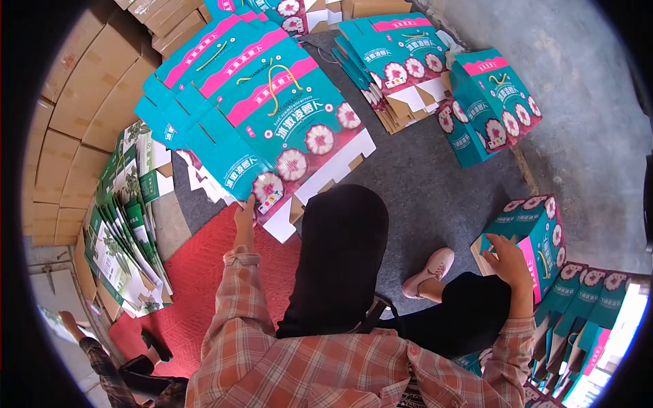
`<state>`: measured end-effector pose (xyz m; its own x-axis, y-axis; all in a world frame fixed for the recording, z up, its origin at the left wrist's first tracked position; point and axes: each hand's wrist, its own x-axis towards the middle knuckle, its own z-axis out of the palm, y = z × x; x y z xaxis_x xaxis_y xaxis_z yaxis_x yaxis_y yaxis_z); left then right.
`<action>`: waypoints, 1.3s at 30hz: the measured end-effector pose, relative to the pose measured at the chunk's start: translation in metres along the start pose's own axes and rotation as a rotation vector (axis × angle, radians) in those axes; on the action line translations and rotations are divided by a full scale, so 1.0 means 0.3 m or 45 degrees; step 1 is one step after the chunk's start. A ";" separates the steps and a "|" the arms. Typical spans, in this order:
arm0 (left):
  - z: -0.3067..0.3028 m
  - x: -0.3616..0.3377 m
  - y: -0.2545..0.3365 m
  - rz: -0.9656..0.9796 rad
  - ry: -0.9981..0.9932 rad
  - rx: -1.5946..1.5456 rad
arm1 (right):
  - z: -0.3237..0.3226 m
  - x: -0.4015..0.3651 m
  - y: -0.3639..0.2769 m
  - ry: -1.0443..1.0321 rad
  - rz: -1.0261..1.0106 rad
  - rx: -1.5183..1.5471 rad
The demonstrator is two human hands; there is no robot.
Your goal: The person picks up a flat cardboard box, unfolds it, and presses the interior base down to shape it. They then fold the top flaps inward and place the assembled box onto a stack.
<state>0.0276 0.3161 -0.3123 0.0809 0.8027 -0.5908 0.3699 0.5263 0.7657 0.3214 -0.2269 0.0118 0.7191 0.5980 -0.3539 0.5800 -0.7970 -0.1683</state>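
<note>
1. Left hand: fingers closed on the near edge of the topmost flat teal-and-pink printed cardboard carton, just beyond the red woven mat.
2. Right hand: half open at the erected teal cardboard box, well right of the mat; firm hold cannot be told.
3. Judgement: flat carton light, stiff, sleek-faced, liable to crease; grip opposite edges.

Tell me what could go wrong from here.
The left hand is at a corner of the top flat carton, which overlaps others beneath; pulling it might drag those out of line.
The yellow cord makes a loose loop on that carton's face, so it could snag.
The right hand is at a folded box close beside more teal cartons; a push that way might disturb them.
</note>
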 end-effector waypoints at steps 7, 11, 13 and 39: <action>0.033 -0.063 0.123 0.645 -0.337 -0.169 | -0.003 -0.020 0.003 0.007 -0.009 0.025; 0.092 -0.217 0.314 0.661 -0.399 -0.460 | -0.001 -0.040 0.016 0.046 -0.051 -0.043; 0.111 -0.234 0.371 0.480 -0.441 -0.418 | 0.000 -0.053 0.015 0.054 -0.051 -0.013; 0.521 -1.372 0.581 0.077 -1.163 -1.017 | -0.165 0.038 -0.011 0.624 -0.125 2.135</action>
<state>0.2036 0.0337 0.0246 0.8198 0.5083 -0.2638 -0.3058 0.7780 0.5489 0.3465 -0.2133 0.0538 0.9311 0.3611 -0.0523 -0.1365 0.2120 -0.9677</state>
